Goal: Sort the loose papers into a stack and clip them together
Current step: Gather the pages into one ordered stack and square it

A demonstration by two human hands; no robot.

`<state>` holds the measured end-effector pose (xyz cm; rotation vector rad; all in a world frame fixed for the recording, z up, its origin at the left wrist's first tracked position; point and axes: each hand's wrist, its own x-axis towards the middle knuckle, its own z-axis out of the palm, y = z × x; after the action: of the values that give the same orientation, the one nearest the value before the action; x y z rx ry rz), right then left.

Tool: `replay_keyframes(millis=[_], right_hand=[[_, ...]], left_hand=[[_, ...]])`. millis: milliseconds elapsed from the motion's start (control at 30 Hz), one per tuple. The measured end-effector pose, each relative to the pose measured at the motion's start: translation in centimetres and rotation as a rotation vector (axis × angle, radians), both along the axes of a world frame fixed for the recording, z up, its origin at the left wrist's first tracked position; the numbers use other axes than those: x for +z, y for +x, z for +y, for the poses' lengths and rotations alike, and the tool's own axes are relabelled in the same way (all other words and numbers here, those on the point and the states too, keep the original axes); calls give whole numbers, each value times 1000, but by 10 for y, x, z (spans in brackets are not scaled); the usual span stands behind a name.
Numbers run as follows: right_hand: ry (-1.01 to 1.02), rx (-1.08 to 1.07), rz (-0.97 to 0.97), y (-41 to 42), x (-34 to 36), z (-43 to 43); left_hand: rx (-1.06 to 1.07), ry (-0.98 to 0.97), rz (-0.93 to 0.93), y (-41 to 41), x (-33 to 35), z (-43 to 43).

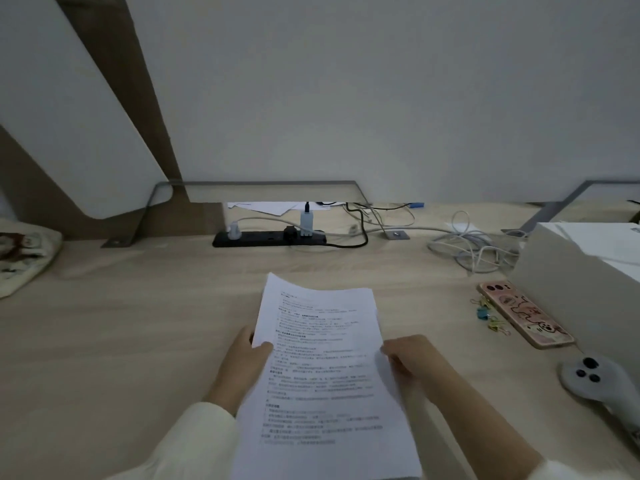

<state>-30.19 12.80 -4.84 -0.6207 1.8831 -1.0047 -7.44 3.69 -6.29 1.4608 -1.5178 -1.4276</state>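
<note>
A stack of printed white papers (322,368) is held over the wooden desk (138,323), its far corners lifted. My left hand (244,358) grips the stack's left edge, thumb on top of the page. My right hand (412,362) pinches the right edge, where a lower sheet sticks out a little. Several small coloured binder clips (488,315) lie on the desk to the right, next to a phone, apart from both hands.
A phone in a pink case (526,313) lies right of the clips. A white box (581,271) stands at the right, a grey controller (599,382) in front of it. A black power strip (270,237) and tangled cables (467,247) sit at the back. A cloth bag (20,254) rests far left.
</note>
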Motion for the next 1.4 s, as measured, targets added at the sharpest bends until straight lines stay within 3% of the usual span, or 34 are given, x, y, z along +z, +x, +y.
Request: replay_keyframes(millis=[200,433,633,733,1000,1167,1400], right_hand=[[-107,101,-104,26,-6,-11],[-223,253,-424,41,-13,-2],[-555,296,-292,53,30,10],[-647,339,-206,57,51,11],[-767,311,-161,52,77,-8],[-576,378,-122,64,58,-14],[-606,364,-154,62,65,-11]], left_hand=[[81,-239,-59,22,-19,5],[33,-194,145,35,2,24],[113,43,472,48,4,20],[131,42,616,48,20,18],[118,-482,577,54,85,15],[86,-493,497,50,64,20],[89,-579,492,60,57,17]])
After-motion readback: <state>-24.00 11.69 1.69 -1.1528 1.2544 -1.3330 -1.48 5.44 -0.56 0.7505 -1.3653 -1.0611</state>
